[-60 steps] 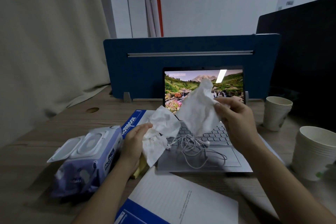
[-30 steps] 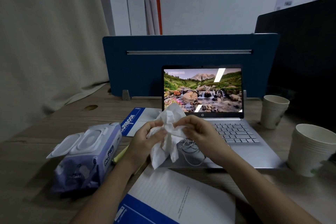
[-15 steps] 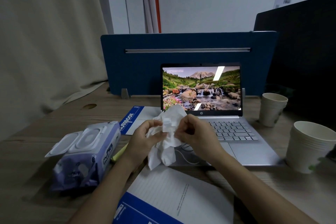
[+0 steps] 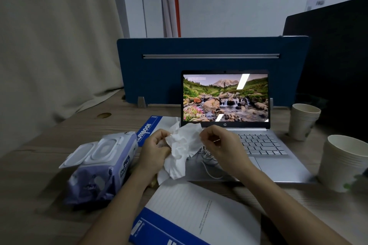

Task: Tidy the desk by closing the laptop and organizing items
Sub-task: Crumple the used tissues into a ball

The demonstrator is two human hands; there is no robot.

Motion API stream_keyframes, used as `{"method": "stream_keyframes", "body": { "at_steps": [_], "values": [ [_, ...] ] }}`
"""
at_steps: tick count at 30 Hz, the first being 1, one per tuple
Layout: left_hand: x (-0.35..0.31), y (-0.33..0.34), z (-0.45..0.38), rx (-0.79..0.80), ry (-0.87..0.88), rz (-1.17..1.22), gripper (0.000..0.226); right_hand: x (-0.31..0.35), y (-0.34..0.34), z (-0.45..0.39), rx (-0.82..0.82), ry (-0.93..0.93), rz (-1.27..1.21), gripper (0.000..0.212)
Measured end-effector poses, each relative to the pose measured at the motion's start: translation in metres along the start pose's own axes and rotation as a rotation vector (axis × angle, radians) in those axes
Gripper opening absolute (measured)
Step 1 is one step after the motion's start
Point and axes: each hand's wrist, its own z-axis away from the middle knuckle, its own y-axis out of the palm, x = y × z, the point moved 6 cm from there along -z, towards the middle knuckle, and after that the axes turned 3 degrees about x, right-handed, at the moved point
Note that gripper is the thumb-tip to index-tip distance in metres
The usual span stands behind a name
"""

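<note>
A silver laptop (image 4: pixel 278 165) stands open on the wooden desk (image 4: pixel 39 165), its screen (image 4: pixel 225 97) lit with a landscape picture. Just in front of its left side, my left hand (image 4: pixel 153 151) and my right hand (image 4: pixel 217 145) both grip a crumpled white tissue (image 4: pixel 181 149). White wired earphones (image 4: pixel 209 163) lie on the laptop's palm rest, partly hidden behind my right hand. A purple wet-wipes pack (image 4: pixel 99 167) with its lid flipped open lies to the left of my left hand.
A blue-and-white notebook (image 4: pixel 195 215) lies near the front edge, and another notebook (image 4: pixel 151 129) lies behind my left hand. Two stacks of paper cups (image 4: pixel 302 121) (image 4: pixel 344 163) stand at the right. A blue divider panel (image 4: pixel 199 65) closes off the back.
My hands came together from apart, bunching two tissues into one wad in front of the laptop's left side. The earphones stayed on the laptop.
</note>
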Motion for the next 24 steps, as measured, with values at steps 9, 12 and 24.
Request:
{"method": "stream_keyframes", "body": {
  "at_steps": [9,12,24],
  "values": [
    [0.014,-0.007,-0.003,-0.05,-0.163,0.338,0.05,-0.006,-0.005,-0.002,-0.048,-0.001,-0.046,0.017],
    [0.014,-0.008,-0.003,-0.073,-0.199,0.341,0.073,-0.013,-0.005,-0.004,-0.046,0.077,-0.126,0.012],
    [0.017,-0.026,-0.001,-0.28,-0.181,0.265,0.101,-0.049,0.021,-0.076,0.276,0.351,-0.148,0.036]
  ]
}}
